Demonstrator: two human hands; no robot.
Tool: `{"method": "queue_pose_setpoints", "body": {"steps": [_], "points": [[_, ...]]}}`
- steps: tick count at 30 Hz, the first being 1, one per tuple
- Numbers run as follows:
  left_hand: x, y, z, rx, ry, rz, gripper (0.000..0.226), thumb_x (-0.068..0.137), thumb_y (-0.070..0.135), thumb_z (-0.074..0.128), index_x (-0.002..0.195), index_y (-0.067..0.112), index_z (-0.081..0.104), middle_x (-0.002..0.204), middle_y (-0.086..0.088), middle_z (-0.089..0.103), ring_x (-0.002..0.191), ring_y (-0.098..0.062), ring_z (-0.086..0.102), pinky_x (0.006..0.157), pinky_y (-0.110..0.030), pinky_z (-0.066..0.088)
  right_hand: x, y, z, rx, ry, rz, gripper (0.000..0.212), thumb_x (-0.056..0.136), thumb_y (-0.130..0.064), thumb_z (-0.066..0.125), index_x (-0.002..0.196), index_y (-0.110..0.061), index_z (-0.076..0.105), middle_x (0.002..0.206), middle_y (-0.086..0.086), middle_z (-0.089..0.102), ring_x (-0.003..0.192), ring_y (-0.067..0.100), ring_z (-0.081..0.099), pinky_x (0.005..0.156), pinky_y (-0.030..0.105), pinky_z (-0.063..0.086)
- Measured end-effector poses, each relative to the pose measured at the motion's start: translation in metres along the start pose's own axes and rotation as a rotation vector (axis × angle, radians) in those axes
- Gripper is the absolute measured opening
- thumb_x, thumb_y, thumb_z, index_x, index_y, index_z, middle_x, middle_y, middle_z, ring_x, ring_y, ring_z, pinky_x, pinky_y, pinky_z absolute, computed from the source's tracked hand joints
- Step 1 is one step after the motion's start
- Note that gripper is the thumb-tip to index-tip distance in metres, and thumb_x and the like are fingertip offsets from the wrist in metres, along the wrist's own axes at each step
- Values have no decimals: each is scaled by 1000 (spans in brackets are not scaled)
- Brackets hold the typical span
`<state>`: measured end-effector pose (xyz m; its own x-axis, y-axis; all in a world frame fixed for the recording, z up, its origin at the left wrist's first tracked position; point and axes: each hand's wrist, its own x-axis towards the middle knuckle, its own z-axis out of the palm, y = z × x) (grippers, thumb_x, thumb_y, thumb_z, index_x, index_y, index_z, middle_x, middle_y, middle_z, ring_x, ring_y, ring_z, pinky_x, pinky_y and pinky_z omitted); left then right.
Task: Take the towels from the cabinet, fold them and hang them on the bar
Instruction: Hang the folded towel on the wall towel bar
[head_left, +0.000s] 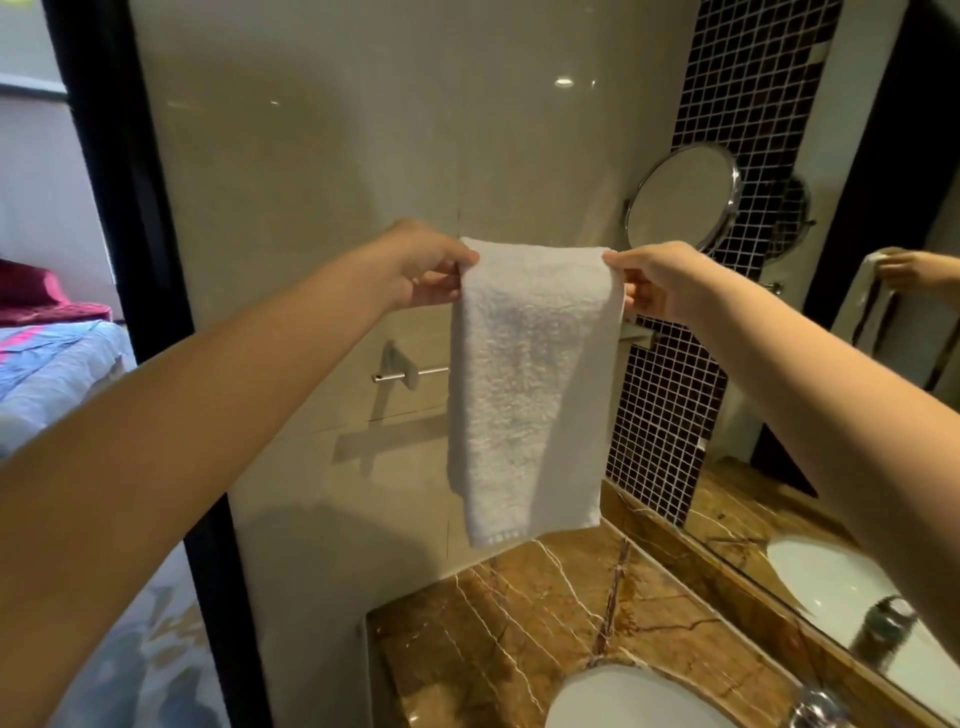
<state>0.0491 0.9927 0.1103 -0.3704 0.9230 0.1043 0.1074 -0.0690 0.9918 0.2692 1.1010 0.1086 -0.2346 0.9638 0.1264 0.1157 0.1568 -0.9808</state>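
Note:
A white terry towel (524, 384), folded into a long narrow strip, hangs in the air in front of the pale wall. My left hand (421, 270) pinches its top left corner and my right hand (660, 278) pinches its top right corner, both at the same height. The chrome towel bar (410, 373) is fixed to the wall lower down, behind the towel. Only its left end and bracket show; the rest is hidden by the cloth. The towel's top edge is well above the bar.
A brown marble counter (545, 623) with a white sink (623, 701) lies below the towel. A round swivel mirror (680, 200) sticks out from the black mosaic wall at the right. A large wall mirror (883, 364) is at far right; a black door frame (130, 208) stands at left.

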Motion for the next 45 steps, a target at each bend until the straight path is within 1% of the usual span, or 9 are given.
{"method": "queue_pose_setpoints", "body": {"steps": [5, 16, 20, 26, 29, 34, 39, 42, 45], "points": [[17, 19, 1, 2, 54, 47, 11, 86, 4, 60, 81, 12, 56, 75, -2, 57, 61, -9, 55, 44, -15, 51, 23, -19, 1, -8, -18, -18, 12, 90, -17, 63, 80, -14, 57, 67, -3, 57, 48, 7, 52, 50, 21, 47], [50, 65, -17, 55, 135, 139, 19, 87, 7, 60, 72, 15, 52, 66, 2, 49, 36, -2, 49, 39, -14, 47, 63, -62, 27, 68, -12, -100, 24, 91, -18, 60, 69, -20, 52, 43, -10, 51, 33, 2, 46, 46, 16, 41], [63, 80, -23, 85, 161, 185, 22, 86, 6, 59, 68, 15, 51, 62, 2, 47, 49, -6, 47, 41, -14, 48, 78, -80, 35, 87, -5, -117, 24, 91, -19, 59, 69, -20, 51, 42, -11, 50, 32, 2, 46, 48, 16, 40], [77, 102, -34, 91, 210, 261, 27, 87, 4, 56, 66, 14, 45, 26, 8, 39, 22, -3, 36, 38, -13, 45, 105, -106, 48, 98, -8, -167, 23, 90, -18, 56, 68, -21, 51, 49, -9, 48, 41, 5, 45, 49, 16, 40], [84, 111, -41, 60, 224, 302, 23, 86, 3, 58, 68, 13, 48, 39, 4, 49, 25, -1, 41, 39, -14, 47, 116, -117, 53, 119, -26, -202, 21, 90, -18, 56, 70, -21, 51, 54, -9, 50, 38, 4, 46, 45, 14, 40], [95, 116, -50, 48, 255, 309, 16, 83, 4, 62, 74, 14, 52, 69, 0, 54, 55, -7, 52, 48, -17, 52, 132, -124, 59, 170, -70, -233, 13, 90, -16, 54, 77, -20, 55, 65, -7, 53, 48, 5, 49, 46, 13, 44], [103, 92, -48, 29, 242, 247, 19, 84, 4, 60, 70, 14, 52, 62, 1, 54, 55, -7, 51, 50, -18, 52, 143, -99, 64, 119, -103, -142, 14, 92, -18, 52, 78, -20, 54, 68, -8, 54, 58, 7, 51, 53, 16, 46], [106, 66, -44, 12, 243, 173, 23, 85, 3, 60, 68, 15, 51, 48, 5, 55, 43, -2, 51, 49, -18, 51, 147, -74, 66, 78, -128, -73, 17, 93, -18, 51, 77, -18, 53, 68, -6, 53, 58, 8, 48, 57, 17, 43], [108, 35, -40, 0, 223, 98, 24, 87, 1, 58, 68, 14, 51, 51, 3, 57, 39, -2, 52, 43, -16, 49, 153, -45, 69, 52, -139, -17, 18, 93, -18, 52, 75, -17, 52, 67, -4, 51, 55, 9, 46, 53, 17, 42]]}}
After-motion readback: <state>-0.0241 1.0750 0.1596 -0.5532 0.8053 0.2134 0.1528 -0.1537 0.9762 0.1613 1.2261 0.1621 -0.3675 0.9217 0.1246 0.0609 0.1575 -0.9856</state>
